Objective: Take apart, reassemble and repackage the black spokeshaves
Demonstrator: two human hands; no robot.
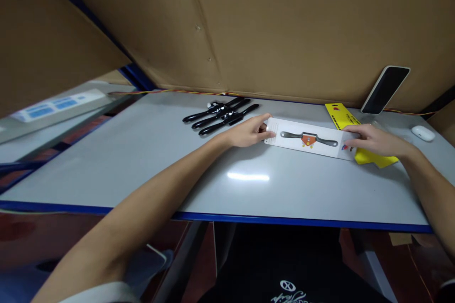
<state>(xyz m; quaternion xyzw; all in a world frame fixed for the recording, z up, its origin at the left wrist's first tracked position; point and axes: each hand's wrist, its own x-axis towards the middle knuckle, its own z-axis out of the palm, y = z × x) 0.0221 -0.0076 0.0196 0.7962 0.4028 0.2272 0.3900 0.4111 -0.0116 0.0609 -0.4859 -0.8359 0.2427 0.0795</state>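
A long white package (309, 139) printed with a two-handled tool lies flat on the grey table (149, 170). My left hand (250, 131) grips its left end with thumb and fingers. Its right end is held by my right hand (373, 139). The package's right end overlaps a yellow card (355, 128) lying beneath it. Three black two-handled tools (222, 113) lie side by side just left of my left hand, untouched.
A phone (386, 89) leans against the cardboard back wall (284, 28). A small white earbud case (423, 133) sits at the far right. The table's blue front edge (284, 220) runs close to my body. A lower shelf with a white labelled strip (57, 104) lies left.
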